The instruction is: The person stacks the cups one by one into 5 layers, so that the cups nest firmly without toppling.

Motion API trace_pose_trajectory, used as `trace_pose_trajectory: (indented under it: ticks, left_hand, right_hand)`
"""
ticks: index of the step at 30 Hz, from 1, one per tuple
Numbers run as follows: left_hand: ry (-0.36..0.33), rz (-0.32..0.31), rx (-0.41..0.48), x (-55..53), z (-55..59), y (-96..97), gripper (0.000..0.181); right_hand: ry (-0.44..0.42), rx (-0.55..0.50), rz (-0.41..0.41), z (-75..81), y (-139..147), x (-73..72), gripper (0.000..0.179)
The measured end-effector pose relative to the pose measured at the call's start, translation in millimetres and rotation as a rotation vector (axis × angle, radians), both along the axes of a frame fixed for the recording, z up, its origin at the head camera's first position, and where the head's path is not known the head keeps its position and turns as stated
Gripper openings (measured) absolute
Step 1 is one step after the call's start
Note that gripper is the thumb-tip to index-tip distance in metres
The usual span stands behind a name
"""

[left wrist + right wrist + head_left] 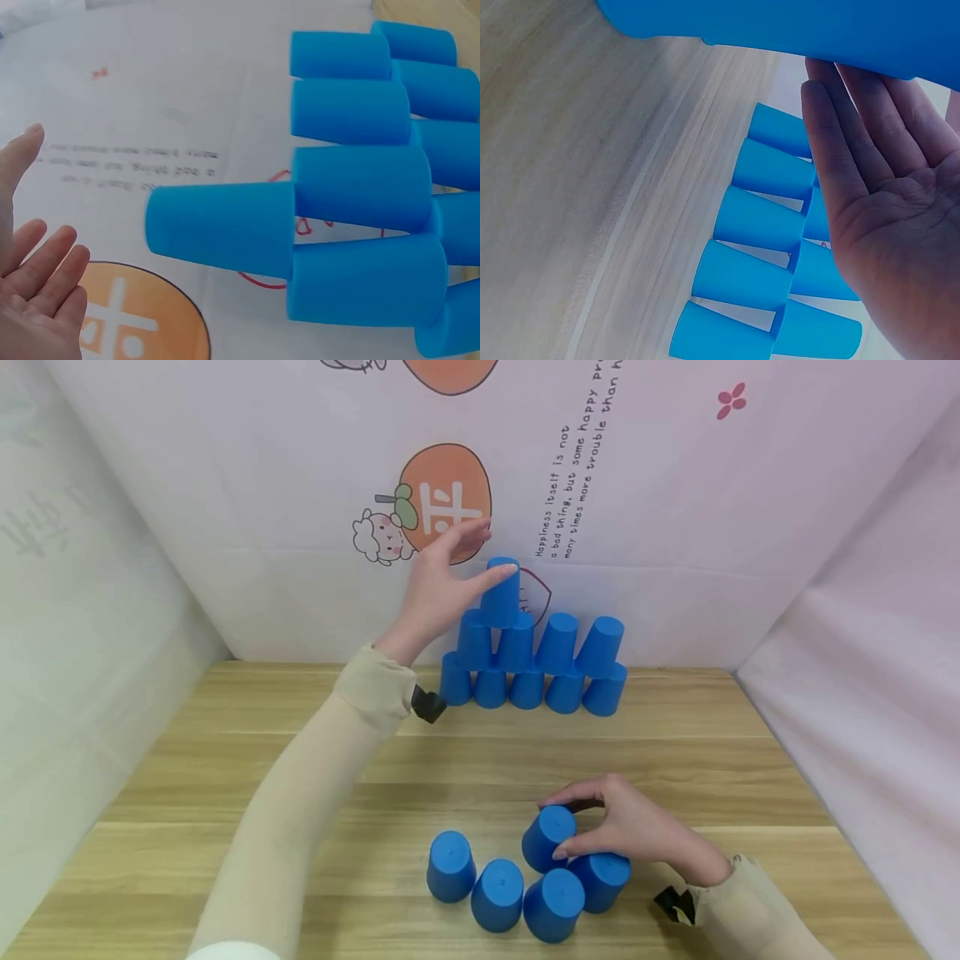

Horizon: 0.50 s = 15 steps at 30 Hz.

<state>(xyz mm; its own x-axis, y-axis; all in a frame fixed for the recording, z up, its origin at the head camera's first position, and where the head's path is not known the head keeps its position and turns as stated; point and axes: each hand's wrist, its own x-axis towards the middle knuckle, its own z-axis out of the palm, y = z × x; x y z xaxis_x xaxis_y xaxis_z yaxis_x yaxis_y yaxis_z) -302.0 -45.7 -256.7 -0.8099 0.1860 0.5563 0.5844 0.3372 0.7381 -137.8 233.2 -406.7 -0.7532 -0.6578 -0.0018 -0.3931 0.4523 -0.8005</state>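
Observation:
Blue cups stand upside down in a stack against the back wall. A single top cup (500,597) bridges the two leftmost cups of the second row. My left hand (442,581) hovers beside that top cup with fingers spread; in the left wrist view, a gap separates the hand (37,285) from the cup (221,225). Lower right, my right hand (626,822) grips an upside-down blue cup (549,837), thumb on its near side and fingers on its far side. The fingers (885,124) reach up against blue plastic in the right wrist view.
Several more upturned blue cups stand close by the right hand, including a left one (451,867), a front one (554,906) and one under the hand (602,882). The stack's bottom row (527,689) rests on the wooden table (360,860). White printed cloth (660,510) hangs behind.

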Motion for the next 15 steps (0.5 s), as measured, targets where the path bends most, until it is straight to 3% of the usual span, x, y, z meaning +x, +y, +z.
trace_pose_trajectory:
  ticks: [6, 15]
  left_hand:
    - [0.029, -0.056, -0.036, 18.5, -4.2, -11.5, 0.067]
    - [0.065, -0.177, -0.083, 40.3, -29.0, -26.8, 0.065]
  right_hand:
    - [0.002, 0.001, 0.002, 1.0, -1, 0.5, 0.051]
    - [0.002, 0.005, -0.010, 1.2, 0, 1.0, 0.051]
